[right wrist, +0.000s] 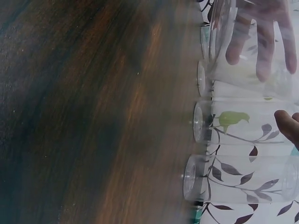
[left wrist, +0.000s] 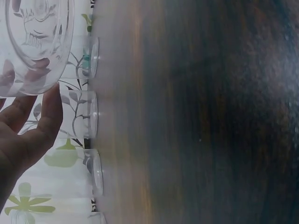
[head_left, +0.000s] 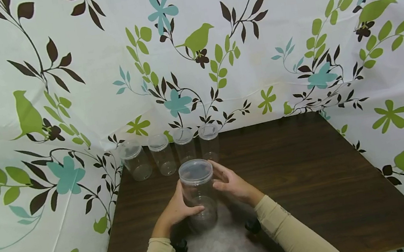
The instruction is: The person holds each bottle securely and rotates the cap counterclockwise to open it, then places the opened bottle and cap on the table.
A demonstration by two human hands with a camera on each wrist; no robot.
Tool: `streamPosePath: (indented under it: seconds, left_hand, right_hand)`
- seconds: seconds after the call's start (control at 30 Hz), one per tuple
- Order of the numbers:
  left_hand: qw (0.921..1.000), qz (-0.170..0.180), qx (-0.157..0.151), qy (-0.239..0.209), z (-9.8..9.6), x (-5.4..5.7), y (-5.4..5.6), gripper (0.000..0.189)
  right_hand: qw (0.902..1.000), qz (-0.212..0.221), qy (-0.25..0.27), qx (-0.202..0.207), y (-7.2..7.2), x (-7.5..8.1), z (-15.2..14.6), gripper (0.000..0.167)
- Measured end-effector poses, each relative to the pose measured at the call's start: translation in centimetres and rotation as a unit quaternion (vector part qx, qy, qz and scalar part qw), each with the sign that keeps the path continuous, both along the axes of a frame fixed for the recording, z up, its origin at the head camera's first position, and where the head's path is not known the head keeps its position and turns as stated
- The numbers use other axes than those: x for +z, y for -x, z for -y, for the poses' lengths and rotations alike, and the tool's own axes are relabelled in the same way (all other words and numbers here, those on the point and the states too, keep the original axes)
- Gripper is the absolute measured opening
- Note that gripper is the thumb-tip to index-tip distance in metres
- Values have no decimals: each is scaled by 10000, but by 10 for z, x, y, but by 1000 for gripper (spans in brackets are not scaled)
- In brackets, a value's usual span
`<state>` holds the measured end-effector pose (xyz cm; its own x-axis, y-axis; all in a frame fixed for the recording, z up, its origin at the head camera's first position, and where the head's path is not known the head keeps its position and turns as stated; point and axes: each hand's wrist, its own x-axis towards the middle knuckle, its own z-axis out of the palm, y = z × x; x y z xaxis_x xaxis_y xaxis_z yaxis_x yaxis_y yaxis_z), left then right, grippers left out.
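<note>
A clear, wide jar (head_left: 200, 200) with a translucent lid (head_left: 195, 170) is held upright over the near-left part of the table. My left hand (head_left: 177, 208) grips its side, thumb across the front; in the left wrist view the fingers (left wrist: 51, 109) reach round the jar's base (left wrist: 37, 79). My right hand (head_left: 234, 184) is at the jar's other side by the lid, with fingers spread and only loosely bent. A fingertip (right wrist: 287, 123) of it shows apart from the jar in the right wrist view. Whether its other fingers touch the lid cannot be told.
Behind the held jar, several similar clear lidded jars (head_left: 162, 156) stand in a row along the back-left edge of the dark wooden table (head_left: 292, 182). A patterned curtain (head_left: 255, 61) closes in the back and both sides.
</note>
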<state>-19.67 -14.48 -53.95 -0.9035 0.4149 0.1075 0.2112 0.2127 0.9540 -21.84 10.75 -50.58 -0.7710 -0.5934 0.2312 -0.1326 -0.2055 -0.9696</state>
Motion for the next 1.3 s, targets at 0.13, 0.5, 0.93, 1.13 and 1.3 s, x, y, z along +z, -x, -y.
streamPosePath:
  seconds: [0.13,0.5,0.93,1.13,1.3]
  left_hand:
    - [9999,-48,-106,46,-1,1,1,113]
    - [9979,-254,-587,96,-12,2,-2,123]
    - [9994,-227,21,260,-3,2,-3,124]
    - [9994,-115,212,235,6,5,-3,118]
    - [9997,-108,-39,193,8,4,-1,121]
  right_hand:
    - [9997,-93,149,177,1,0,5,98]
    - [9992,-344,-224,29,7,-1,3,114]
    - [9997,-87,-188,-108,5,0,2,127]
    - [9988,-414,-229,-155,4,-4,-4,107]
    - [9986,-345,-411,-7,2,-3,-1,109]
